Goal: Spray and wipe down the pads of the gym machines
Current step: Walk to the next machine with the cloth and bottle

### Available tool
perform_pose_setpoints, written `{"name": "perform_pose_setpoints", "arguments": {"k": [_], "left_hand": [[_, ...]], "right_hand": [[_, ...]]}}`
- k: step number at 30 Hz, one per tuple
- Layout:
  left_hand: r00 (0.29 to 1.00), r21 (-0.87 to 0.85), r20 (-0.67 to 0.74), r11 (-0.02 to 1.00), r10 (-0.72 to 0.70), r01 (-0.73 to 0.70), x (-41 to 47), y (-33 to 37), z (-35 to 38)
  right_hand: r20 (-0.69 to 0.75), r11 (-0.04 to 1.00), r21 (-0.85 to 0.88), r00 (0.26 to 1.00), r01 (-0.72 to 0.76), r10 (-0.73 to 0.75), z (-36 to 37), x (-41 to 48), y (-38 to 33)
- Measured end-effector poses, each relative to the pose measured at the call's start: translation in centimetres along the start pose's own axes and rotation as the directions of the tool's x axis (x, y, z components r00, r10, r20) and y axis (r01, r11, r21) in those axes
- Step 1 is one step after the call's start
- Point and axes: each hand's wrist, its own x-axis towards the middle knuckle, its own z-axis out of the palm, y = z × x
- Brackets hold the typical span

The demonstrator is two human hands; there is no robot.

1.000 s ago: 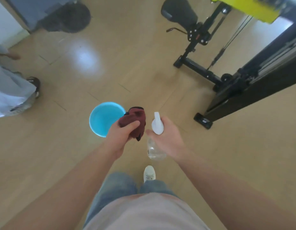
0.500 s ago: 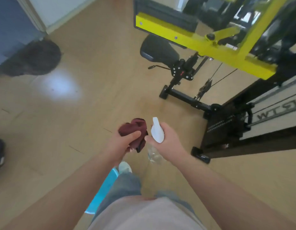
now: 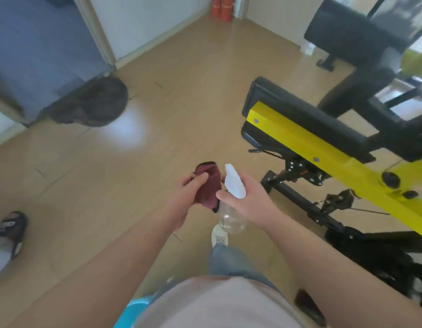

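Observation:
My left hand [image 3: 185, 197] grips a crumpled dark red cloth [image 3: 208, 185] at waist height over the floor. Right beside it my right hand [image 3: 246, 200] holds a clear spray bottle [image 3: 231, 218] by its neck, its white trigger head [image 3: 233, 184] pointing up and forward. To the right stands a gym machine with a yellow frame [image 3: 323, 150]. A long black pad [image 3: 307, 114] lies along the top of that frame, and a second black pad [image 3: 347, 34] sits higher at the far right. Both hands are well short of the pads.
The machine's black base bars [image 3: 300, 200] stretch across the wooden floor at right. A blue bucket's rim [image 3: 134, 308] shows behind my body at the bottom. Another person's sandalled foot [image 3: 12, 228] is at the left edge. A dark round mat [image 3: 91, 105] lies by a blue doorway.
I have walked forward and looked up: the yellow machine and its pads are nearer, the blue bucket has slid behind me. Both hands keep their hold on cloth and bottle.

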Motion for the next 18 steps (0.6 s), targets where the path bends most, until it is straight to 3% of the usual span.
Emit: {"name": "perform_pose_setpoints", "arguments": {"k": [3, 6, 9, 15, 18], "left_hand": [[0.992, 0.039, -0.110, 0.998, 0.057, -0.053, 3.6, 4.5, 0.0], [0.988, -0.026, -0.136, 0.996, 0.075, -0.080, 7.9, 9.2, -0.2], [0.981, -0.027, -0.154, 0.992, 0.117, -0.122, 11.9, 13.9, -0.9], [0.964, 0.223, -0.062, 0.945, 0.259, -0.240, 23.1, 23.0, -3.6], [0.921, 0.447, -0.078, 0.839, 0.381, -0.309, 30.1, 27.9, -4.6]], "right_hand": [[0.110, 0.996, 0.094, 0.994, 0.001, -0.011, -2.1, 5.8, -3.2], [0.203, 0.975, 0.221, 0.979, -0.017, -0.029, -4.2, 11.8, -6.9], [0.228, 0.971, 0.240, 0.973, -0.016, -0.040, -5.7, 17.6, -10.2], [0.094, 0.977, 0.215, 0.996, -0.011, -0.009, -6.8, 30.2, -16.5], [-0.004, 0.956, 0.290, 0.999, -0.039, 0.042, -7.3, 36.6, -19.0]]}}
